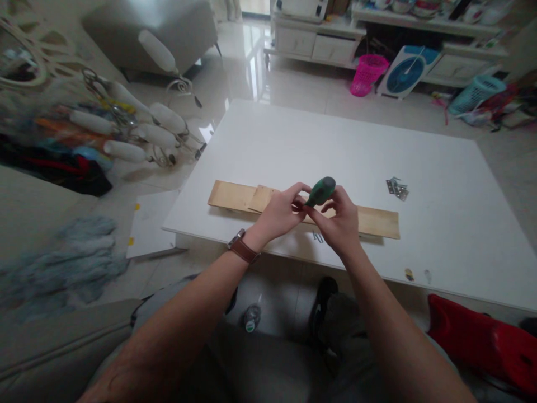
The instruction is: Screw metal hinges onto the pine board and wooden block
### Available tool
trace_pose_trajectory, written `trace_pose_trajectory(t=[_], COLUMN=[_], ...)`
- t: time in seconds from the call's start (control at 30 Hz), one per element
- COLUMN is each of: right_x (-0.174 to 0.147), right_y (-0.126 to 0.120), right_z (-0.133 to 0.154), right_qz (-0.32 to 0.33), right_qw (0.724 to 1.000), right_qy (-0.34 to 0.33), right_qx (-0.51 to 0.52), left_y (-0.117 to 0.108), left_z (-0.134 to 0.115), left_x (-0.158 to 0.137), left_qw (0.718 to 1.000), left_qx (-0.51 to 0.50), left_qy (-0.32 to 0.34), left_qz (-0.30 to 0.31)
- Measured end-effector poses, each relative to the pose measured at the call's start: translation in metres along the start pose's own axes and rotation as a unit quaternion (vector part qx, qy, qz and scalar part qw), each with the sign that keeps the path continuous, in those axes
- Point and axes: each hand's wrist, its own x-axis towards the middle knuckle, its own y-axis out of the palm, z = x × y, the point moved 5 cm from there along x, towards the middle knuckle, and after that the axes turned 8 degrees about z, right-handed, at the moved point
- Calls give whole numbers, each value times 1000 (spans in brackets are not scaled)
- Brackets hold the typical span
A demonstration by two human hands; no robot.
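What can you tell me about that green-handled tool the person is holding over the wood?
The screwdriver has a rounded dark green handle that looks like plastic or rubber, tilted with its butt end up and to the right. Its shaft is hidden by the fingers. The right hand grips it from below, and the left hand pinches near its lower end. It sits just above the long wooden board on the white table.

Glossy pale tiled floor (293, 84), white low table (440, 168), grey armchair (168, 28).
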Motion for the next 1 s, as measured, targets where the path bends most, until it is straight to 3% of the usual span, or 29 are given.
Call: trace_pose_trajectory(t=[0.37,0.57,0.7,0.83,1.0], right_x=[-1,0,0,-1,-1], right_y=[5,4,4,5,4], right_z=[6,2,6,11,9], right_qz=[42,10,-2,25,46], right_qw=[998,1000,1000,999,998], right_qy=[-21,-13,-12,-31,-37], right_qx=[35,3,-20,-12,17], left_y=[-7,-3,-2,-3,-2], left_z=[3,-1,-2,1,1], left_x=[0,-1,-1,2,2], left_qw=[999,1000,1000,999,1000], left_qx=[12,12,25,12,-17], left_qy=[-17,-3,0,-14,-2], left_qz=[-24,4,-11,-39,-24])
